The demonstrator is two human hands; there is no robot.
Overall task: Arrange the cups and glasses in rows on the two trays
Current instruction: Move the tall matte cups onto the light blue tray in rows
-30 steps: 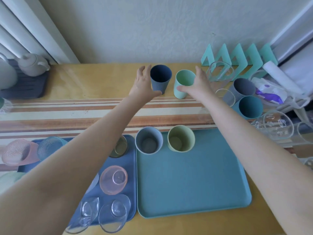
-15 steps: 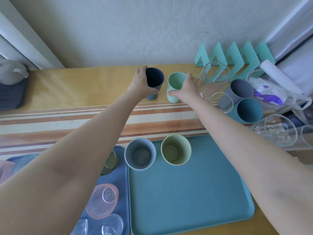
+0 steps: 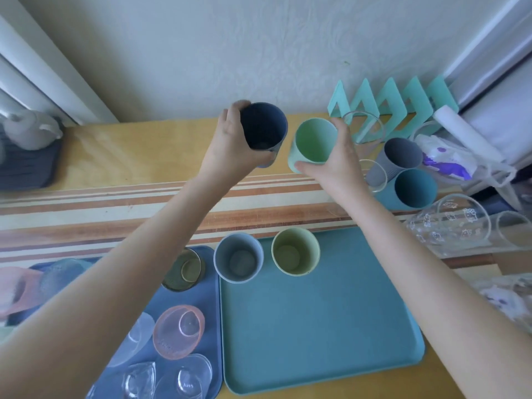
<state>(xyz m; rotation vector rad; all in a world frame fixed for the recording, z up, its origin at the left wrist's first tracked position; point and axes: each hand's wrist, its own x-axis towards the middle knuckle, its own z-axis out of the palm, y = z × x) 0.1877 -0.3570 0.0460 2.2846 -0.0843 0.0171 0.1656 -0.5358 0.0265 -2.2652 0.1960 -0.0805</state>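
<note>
My left hand [image 3: 230,148] grips a dark blue cup [image 3: 263,129], lifted and tilted toward me above the far table. Beside it my right hand [image 3: 336,159] grips a mint green cup [image 3: 313,141], also raised. On the teal tray [image 3: 316,326] a grey-blue cup [image 3: 239,257] and a pale green cup [image 3: 295,251] stand side by side at its far left edge. The dark blue tray [image 3: 213,298] to the left carries an olive glass [image 3: 184,269], a pink glass [image 3: 178,331] and clear glasses [image 3: 184,378].
At the right stand a grey cup [image 3: 400,156], a teal cup [image 3: 414,190] and several clear glasses [image 3: 457,223]. A mint zigzag rack [image 3: 403,108] leans at the wall. A grey teapot [image 3: 28,131] sits far left. A striped runner [image 3: 86,214] crosses the table.
Both hands have closed on their cups and lifted them off the table, tilting them toward me. The view has shifted slightly closer.
</note>
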